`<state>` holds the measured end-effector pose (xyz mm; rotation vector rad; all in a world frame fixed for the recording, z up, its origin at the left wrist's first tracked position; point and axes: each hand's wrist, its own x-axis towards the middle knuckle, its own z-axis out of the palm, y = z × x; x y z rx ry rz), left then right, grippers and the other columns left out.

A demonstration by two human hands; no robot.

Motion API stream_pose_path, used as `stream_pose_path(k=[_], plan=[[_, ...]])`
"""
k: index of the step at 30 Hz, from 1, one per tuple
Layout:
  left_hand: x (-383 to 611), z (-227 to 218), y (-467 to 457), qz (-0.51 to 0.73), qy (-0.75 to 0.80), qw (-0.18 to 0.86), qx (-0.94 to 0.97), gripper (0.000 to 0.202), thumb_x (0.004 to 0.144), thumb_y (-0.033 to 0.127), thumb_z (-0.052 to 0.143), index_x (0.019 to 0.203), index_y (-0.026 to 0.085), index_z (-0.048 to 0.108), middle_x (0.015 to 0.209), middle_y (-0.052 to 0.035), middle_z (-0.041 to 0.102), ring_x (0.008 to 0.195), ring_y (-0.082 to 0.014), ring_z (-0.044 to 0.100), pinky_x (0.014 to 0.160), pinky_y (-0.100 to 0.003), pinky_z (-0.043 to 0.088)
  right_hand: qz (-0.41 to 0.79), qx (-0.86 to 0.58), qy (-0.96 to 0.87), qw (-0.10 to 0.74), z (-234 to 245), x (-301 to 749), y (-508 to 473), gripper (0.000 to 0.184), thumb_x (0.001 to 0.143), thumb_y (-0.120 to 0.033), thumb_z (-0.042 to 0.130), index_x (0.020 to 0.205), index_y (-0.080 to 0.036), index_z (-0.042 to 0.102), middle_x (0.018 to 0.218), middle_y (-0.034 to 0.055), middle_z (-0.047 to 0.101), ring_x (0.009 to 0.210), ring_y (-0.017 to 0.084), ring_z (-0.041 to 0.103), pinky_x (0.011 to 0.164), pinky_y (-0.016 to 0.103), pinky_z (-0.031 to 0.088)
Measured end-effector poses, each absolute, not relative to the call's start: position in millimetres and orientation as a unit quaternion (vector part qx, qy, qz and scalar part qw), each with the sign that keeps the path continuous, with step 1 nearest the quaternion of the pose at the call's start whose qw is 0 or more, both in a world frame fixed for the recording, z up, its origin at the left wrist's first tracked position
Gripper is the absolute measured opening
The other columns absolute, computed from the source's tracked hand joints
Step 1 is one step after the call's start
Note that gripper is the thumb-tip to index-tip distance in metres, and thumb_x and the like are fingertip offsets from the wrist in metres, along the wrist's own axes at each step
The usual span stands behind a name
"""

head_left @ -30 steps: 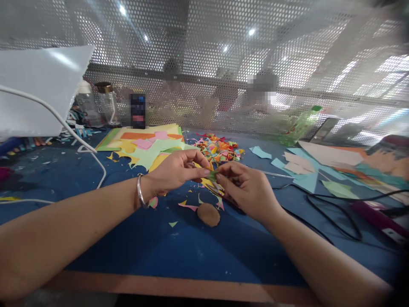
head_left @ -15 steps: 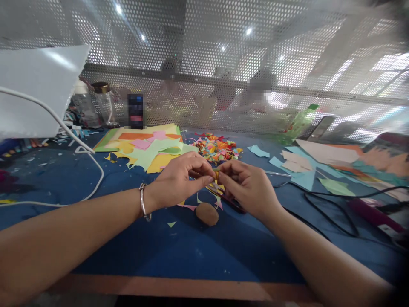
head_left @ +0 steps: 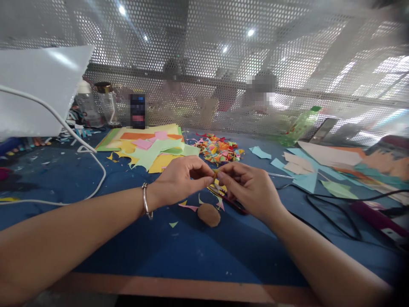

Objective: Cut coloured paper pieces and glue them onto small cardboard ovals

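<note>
My left hand (head_left: 185, 175) and my right hand (head_left: 247, 183) meet above the middle of the blue table. Their fingertips pinch a small piece of yellow paper (head_left: 215, 174) between them, mostly hidden by the fingers. Below them lies a round brown disc (head_left: 208, 214). Pink paper scraps (head_left: 191, 207) rest beside the disc, and a small green scrap (head_left: 173, 224) lies to its left. Under my right hand a dark red-edged object (head_left: 238, 207) shows only in part. Just behind the hands sits a heap of small folded colourful paper pieces (head_left: 220, 149).
Coloured paper sheets (head_left: 153, 155) are stacked at the back left, near bottles (head_left: 108, 104) and a phone (head_left: 137, 111). On the right are paper cuttings (head_left: 329, 153), a green bottle (head_left: 302, 128) and black cables (head_left: 332, 209). A white cable (head_left: 99, 183) crosses the left side.
The view has shifted slightly, so everything sits a little further right. Both hands keep pinching the yellow paper, with only a small movement of the fingers.
</note>
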<state>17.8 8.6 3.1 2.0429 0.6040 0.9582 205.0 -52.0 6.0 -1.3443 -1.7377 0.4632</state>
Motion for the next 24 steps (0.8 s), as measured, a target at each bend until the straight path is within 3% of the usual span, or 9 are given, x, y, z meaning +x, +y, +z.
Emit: stream_pose_path(k=[5,16,24], plan=[[20.7,1.7,6.5,0.377,0.259,0.461,0.761,0.012,0.076,0.022,0.071,0.085,0.014,0.071,0.085,-0.0059,0.071,0.076,-0.0151,0.067,0.072,-0.03,0.056,0.188,-0.538,-0.697,0.435,5.4,205.1,-52.6,0.026,0.086,-0.042,0.061,0.082,-0.017,0.067,0.062,0.0005,0.061,0.047,0.011,0.054,0.045,0.023,0.043],[17.4,3.4,3.9,0.417,0.219,0.245,0.848,0.011,0.077,0.009,0.062,0.078,0.018,0.069,0.085,-0.0041,0.07,0.076,-0.0144,0.064,0.071,-0.028,0.052,0.207,-0.534,-0.692,0.44,6.0,201.6,-52.5,0.026,0.085,-0.042,0.061,0.083,-0.017,0.068,0.061,0.0,0.061,0.046,0.012,0.056,0.044,0.023,0.045],[17.0,2.4,5.0,0.416,0.231,0.278,0.834,0.011,0.075,0.01,0.063,0.08,0.017,0.071,0.085,-0.0048,0.071,0.075,-0.0147,0.064,0.069,-0.028,0.052,0.219,-0.532,-0.692,0.436,5.5,202.1,-53.0,0.028,0.087,-0.043,0.061,0.082,-0.017,0.067,0.06,-0.0007,0.06,0.044,0.01,0.055,0.042,0.021,0.042]])
